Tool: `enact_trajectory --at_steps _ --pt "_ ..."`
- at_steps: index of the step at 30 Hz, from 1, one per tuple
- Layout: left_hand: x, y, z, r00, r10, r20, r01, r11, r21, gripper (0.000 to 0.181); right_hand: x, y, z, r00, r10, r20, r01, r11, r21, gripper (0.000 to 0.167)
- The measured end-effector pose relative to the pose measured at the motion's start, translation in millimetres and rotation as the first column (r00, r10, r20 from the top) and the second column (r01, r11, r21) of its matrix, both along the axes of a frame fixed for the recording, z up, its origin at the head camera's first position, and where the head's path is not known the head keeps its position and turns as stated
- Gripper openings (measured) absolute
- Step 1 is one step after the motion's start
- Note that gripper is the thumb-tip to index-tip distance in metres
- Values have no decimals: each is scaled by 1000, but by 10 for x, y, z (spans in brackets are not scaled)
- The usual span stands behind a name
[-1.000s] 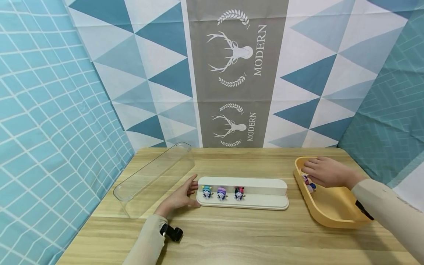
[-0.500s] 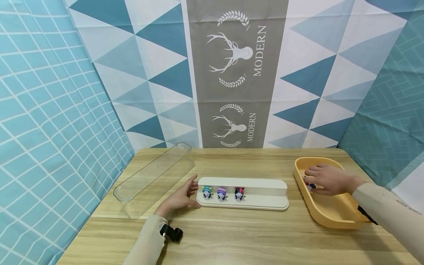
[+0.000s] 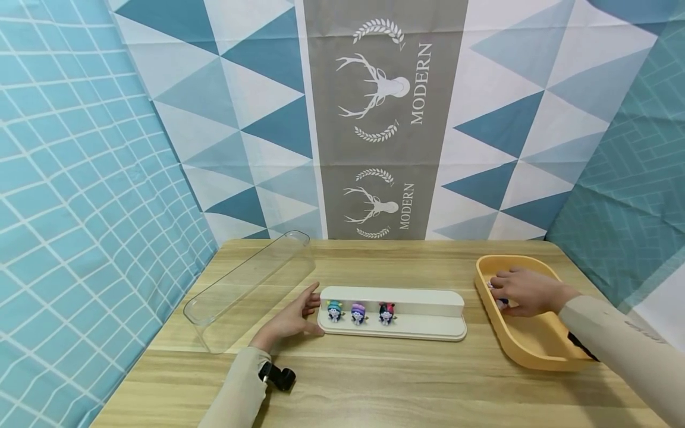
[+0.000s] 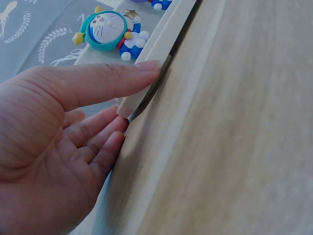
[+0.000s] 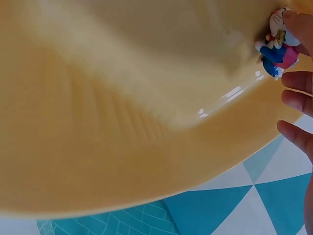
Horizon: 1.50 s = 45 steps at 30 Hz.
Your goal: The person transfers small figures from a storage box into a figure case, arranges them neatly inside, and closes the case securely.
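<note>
My left hand [image 3: 286, 318] is at the left end of a white stepped display stand [image 3: 423, 321]. In the left wrist view its thumb rests on the stand's front edge, while the other fingers lie nearly straight by the corner. Three small cartoon cat figurines stand on the lower step: one in a teal hat [image 3: 334, 310], one in a purple hat [image 3: 358, 313], one in a black-and-red hat [image 3: 386, 313]. Inside the yellow tray [image 3: 503, 336], my right hand [image 3: 527, 291] pinches a blue-and-red cat figurine [image 5: 281, 51] near the tray wall; the fingers partly hide it.
A long clear plastic cover [image 3: 248, 297] lies slanting on the wooden table [image 3: 374, 386], left of my left hand. Patterned cloth [image 3: 380, 119] hangs behind the table. Another bit of figurine [image 3: 489, 286] shows beside my right fingers in the tray.
My right hand has gone lower into the tray and its fingers have closed around a figurine. The left hand and the stand have stayed in place.
</note>
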<state>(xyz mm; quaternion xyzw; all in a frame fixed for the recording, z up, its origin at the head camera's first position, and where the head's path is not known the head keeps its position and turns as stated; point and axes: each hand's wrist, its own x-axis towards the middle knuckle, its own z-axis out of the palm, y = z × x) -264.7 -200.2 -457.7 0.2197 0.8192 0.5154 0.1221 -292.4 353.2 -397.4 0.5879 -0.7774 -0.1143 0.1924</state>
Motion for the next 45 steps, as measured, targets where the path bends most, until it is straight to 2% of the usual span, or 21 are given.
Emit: enact_trajectory --at_steps 5,9,14,17,19,21,24,27,32,36,41,43,45 --pt "-4 -2 -14 1000 0 5 0 1000 1 115 -3 -2 -15 1000 -15 0 15 1000 -6 36" --pt "-2 -1 -3 1000 3 9 -3 1000 10 115 -1 8 -9 998 -65 18 65 998 7 34" --pt "7 5 9 1000 8 8 -8 1000 2 115 6 18 2 984 -139 112 138 990 12 29" --pt "8 9 8 1000 8 6 -8 1000 -1 115 18 10 10 959 -175 223 181 983 -6 23" --pt "7 9 11 1000 8 6 -8 1000 1 115 32 -9 28 925 -200 324 219 975 -23 18" --pt "9 11 16 1000 10 8 -10 1000 3 115 42 -30 51 873 -234 427 270 962 -25 13" --pt "13 12 24 1000 13 10 -13 1000 3 115 47 -58 83 796 -277 538 339 941 -17 11" --pt "14 12 19 1000 11 8 -11 1000 0 115 42 -65 95 734 -326 596 404 915 3 14" --pt "13 11 10 1000 9 5 -9 1000 -2 115 18 -50 113 646 -374 665 483 875 23 15" --pt "16 9 14 1000 12 7 -12 1000 -3 115 -6 -36 121 586 -371 720 516 856 22 10" --pt "13 6 11 1000 17 16 -17 1000 -3 115 -31 16 139 541 -337 770 522 853 6 5" --pt "8 3 9 1000 19 20 -19 1000 0 115 -42 43 158 531 -331 780 531 847 -3 7" --pt "6 5 12 1000 17 20 -17 1000 6 115 -51 60 187 510 -336 792 555 832 -5 9"
